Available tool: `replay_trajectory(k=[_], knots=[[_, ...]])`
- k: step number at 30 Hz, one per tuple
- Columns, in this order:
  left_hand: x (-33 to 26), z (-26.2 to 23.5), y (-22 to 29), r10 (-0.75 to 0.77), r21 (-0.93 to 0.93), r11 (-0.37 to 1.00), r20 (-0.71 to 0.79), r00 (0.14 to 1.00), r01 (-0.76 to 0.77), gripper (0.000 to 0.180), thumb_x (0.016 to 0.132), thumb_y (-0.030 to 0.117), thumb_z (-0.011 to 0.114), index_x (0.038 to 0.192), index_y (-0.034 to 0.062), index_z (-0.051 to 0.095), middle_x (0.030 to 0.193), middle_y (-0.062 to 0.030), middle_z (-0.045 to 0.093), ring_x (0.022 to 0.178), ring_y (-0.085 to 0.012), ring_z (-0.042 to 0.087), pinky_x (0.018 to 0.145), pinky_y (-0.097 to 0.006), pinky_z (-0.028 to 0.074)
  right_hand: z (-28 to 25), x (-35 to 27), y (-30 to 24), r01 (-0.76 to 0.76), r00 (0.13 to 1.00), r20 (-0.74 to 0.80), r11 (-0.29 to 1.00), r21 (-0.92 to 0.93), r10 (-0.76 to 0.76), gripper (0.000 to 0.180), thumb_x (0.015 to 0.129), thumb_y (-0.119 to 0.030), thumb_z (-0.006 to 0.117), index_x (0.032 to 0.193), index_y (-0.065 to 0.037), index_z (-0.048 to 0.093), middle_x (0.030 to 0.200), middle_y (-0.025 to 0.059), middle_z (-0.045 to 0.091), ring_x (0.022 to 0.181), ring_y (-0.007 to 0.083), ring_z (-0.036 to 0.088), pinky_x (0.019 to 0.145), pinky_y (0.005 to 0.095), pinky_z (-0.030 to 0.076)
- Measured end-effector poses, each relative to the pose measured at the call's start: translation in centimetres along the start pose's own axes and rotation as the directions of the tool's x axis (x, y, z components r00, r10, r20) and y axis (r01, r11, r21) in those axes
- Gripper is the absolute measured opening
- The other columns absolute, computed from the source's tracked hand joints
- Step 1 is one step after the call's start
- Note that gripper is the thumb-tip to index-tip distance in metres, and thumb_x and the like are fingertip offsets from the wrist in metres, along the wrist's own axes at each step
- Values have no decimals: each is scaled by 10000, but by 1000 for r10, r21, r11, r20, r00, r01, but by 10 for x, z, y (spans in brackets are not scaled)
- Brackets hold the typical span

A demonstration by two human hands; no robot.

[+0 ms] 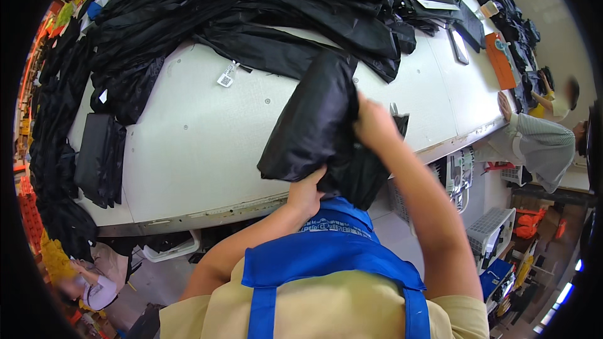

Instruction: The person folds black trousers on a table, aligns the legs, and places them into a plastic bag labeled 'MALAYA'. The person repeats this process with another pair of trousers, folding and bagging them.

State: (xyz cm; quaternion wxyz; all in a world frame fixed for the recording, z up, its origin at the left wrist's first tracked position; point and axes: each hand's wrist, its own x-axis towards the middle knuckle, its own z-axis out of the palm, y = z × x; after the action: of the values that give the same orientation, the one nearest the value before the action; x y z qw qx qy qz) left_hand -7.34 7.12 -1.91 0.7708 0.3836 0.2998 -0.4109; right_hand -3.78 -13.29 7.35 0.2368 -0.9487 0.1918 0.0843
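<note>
A folded bundle of shiny black fabric is held up at the table's near edge, slanting away from me. My left hand grips its lower end from beneath, with the fingers partly hidden by the fabric. At the bundle's right side my right hand is closed on it, slightly blurred, and its fingertips are out of sight. A loose black part hangs below between my hands; whether it belongs to the same piece I cannot tell.
Black garments lie heaped across the far side of the white table. A folded black stack sits at the left, and a white tag lies mid-table. Farther right are a phone, an orange box and a co-worker.
</note>
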Motion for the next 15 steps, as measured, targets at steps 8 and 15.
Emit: replay_trajectory(k=[8, 15], knots=[[-17, -13, 9, -255, -56, 965, 31, 967, 256, 342, 965, 211, 461, 1239, 20, 530, 1230, -117, 588, 1117, -250, 571, 979, -404, 462, 53, -116, -48, 406, 908, 0, 882, -241, -418, 1253, 439, -592, 800, 1215, 269, 323, 1188, 380, 432, 1107, 492, 435, 1007, 579, 297], [-1, -19, -15, -157, 200, 967, -29, 987, 160, 360, 927, 187, 565, 1237, 6, 536, 1251, -122, 572, 1098, -232, 566, 944, -392, 474, 80, -101, -25, 224, 964, -44, 888, -403, -263, 1075, 542, -442, 812, 1213, 257, 346, 1188, 362, 443, 1115, 474, 439, 1053, 572, 268]])
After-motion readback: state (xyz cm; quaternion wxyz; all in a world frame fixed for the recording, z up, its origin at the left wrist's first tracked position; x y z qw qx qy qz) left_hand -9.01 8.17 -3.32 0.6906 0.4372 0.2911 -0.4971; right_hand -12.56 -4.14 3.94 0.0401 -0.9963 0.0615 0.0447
